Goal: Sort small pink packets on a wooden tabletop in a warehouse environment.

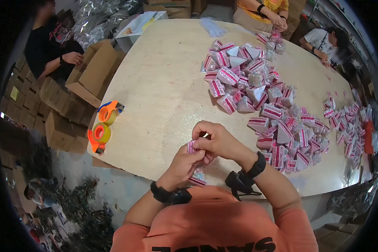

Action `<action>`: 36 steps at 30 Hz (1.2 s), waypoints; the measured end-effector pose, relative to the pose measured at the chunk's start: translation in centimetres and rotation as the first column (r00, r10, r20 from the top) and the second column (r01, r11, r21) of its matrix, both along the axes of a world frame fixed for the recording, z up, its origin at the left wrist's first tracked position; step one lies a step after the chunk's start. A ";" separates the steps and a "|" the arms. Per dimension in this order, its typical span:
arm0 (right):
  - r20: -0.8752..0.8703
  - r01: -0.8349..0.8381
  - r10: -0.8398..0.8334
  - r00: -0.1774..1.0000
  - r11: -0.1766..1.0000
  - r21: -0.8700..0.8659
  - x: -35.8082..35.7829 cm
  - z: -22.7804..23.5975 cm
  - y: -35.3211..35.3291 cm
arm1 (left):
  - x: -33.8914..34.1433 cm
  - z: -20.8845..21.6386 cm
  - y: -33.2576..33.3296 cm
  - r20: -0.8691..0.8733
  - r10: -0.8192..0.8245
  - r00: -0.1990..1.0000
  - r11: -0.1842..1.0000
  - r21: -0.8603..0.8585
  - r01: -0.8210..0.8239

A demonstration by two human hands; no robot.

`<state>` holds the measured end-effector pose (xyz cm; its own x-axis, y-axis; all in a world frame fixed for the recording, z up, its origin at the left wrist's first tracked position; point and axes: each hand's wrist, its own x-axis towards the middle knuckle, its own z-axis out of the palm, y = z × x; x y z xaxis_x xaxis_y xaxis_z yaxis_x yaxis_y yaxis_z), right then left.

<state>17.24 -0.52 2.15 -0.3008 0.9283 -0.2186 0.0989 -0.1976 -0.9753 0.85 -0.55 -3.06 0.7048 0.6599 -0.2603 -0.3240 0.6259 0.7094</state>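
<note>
While your left hand (184, 163) curls around a small pink-and-white striped piece (191, 146) above the near side of the pale table (155, 84), your right hand (214, 143) pinches its upper end with thumb and forefinger, so both grasp it and touch each other. Another striped piece (198, 181) shows between your hands and your orange shirt (214, 218); a broad heap of wrapped wedges (256, 96) lies ahead and to your right, and two tape dispensers (108, 114) sit by the left edge.

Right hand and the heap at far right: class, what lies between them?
In the head view, some tabletop, then the larger heap of pink-striped wedges.
</note>
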 end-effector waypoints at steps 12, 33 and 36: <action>0.001 0.533 -0.534 0.846 0.845 0.032 11.5 -4.5 -6.9 | 0.5 -0.7 0.9 0.160 0.024 0.987 0.991 -0.134 -0.002; 0.659 0.481 -0.591 0.465 0.794 0.372 15.5 -10.7 -18.2 | 1.2 -3.3 2.2 0.245 0.069 0.967 0.940 -0.339 0.019; 0.826 0.134 -0.485 0.287 0.874 0.467 13.8 -12.7 -17.9 | 1.5 -2.9 2.2 0.220 0.050 0.974 0.951 -0.308 0.021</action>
